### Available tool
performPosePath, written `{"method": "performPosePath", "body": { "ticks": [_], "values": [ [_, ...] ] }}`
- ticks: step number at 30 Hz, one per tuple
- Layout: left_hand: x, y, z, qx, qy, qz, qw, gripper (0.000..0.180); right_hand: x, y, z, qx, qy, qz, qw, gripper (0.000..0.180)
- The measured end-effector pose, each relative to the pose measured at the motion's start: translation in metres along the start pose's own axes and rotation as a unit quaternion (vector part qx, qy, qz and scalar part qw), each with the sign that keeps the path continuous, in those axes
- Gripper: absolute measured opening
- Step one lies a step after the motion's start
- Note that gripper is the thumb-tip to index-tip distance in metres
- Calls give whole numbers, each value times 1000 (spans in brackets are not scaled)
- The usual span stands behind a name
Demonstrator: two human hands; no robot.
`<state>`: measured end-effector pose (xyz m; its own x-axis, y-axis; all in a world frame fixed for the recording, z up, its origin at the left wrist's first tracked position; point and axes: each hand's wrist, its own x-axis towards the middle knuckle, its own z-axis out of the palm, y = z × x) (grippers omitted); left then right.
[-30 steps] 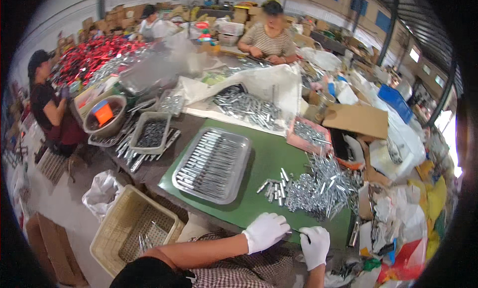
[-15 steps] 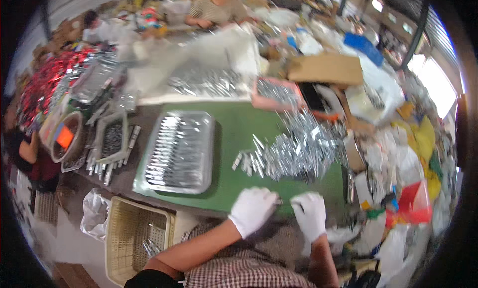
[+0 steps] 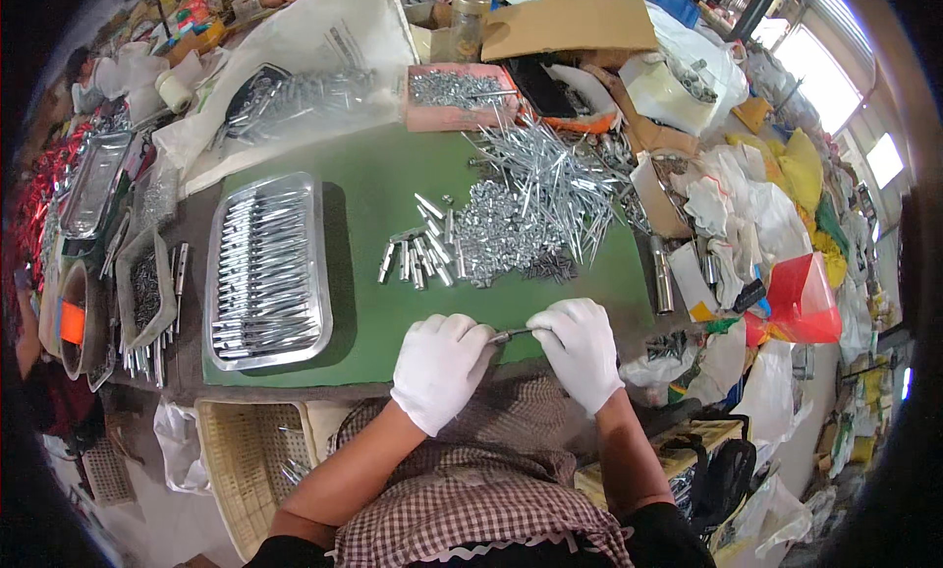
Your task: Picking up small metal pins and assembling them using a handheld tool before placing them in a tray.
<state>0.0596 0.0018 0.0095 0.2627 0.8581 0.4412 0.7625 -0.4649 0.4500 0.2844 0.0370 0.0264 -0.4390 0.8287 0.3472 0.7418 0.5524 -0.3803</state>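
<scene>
Both gloved hands, left hand (image 3: pixel 439 364) and right hand (image 3: pixel 582 349), pinch one small metal pin (image 3: pixel 514 334); the tray (image 3: pixel 267 265) looks well filled, while a big pile of loose parts (image 3: pixel 521 209) remains on the worktop (image 3: pixel 363 190).

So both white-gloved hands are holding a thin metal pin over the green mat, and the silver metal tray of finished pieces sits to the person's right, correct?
Not quite: the head view shows the silver metal tray on the person's left. Both white-gloved hands, left and right, do hold the thin metal pin over the green mat.
</scene>
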Motion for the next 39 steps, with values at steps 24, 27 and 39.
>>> {"method": "performPosePath", "body": {
  "ticks": [24,27,39],
  "values": [
    [7,1,-3,-8,-8,-11,1000,16,21,37,3,22,137,96,986,7],
    [7,1,-2,-13,-8,-15,1000,15,28,44,4,-6,93,127,987,7],
    [5,-1,-3,-11,-13,-17,1000,14,37,37,3,-120,56,58,990,5]
  ]
}}
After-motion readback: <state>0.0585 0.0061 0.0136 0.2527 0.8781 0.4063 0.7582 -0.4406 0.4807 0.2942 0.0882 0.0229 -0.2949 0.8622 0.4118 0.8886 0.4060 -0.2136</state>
